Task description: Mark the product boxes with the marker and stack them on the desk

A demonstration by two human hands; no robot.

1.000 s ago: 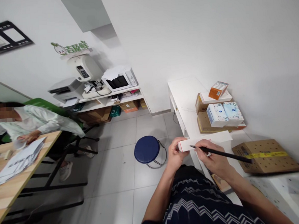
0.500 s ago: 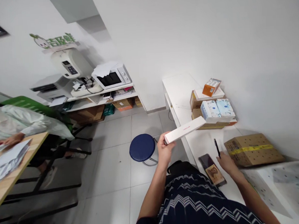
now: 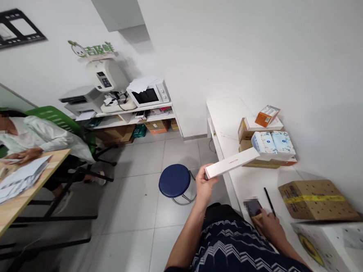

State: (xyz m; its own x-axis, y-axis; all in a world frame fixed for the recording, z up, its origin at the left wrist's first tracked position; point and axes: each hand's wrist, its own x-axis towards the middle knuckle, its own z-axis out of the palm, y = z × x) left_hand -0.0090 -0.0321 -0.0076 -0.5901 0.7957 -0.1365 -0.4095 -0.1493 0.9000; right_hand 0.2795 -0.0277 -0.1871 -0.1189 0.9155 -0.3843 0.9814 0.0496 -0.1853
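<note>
My left hand (image 3: 205, 185) is closed around the near end of a long, slim white box (image 3: 232, 162). The box is held level in the air, its far end in front of the stacked packages. At the white table (image 3: 227, 127), my right hand (image 3: 271, 228) has its fingers closed over a phone (image 3: 252, 207), covering its lower part. Whether the phone is lifted off the tabletop I cannot tell. Just beyond that hand a black pen (image 3: 268, 200) lies on the table, apart from the fingers.
Tissue packs (image 3: 272, 142) and an orange-sided box (image 3: 266, 115) top stacked cartons. A taped brown carton (image 3: 319, 199) stands at right. A blue stool (image 3: 174, 180) is on the floor. At left a person (image 3: 46, 132) sits at a wooden desk (image 3: 52, 160).
My right hand has let go of the pen and moved left onto the phone. My left hand still holds the white box. The view has turned slightly left.
</note>
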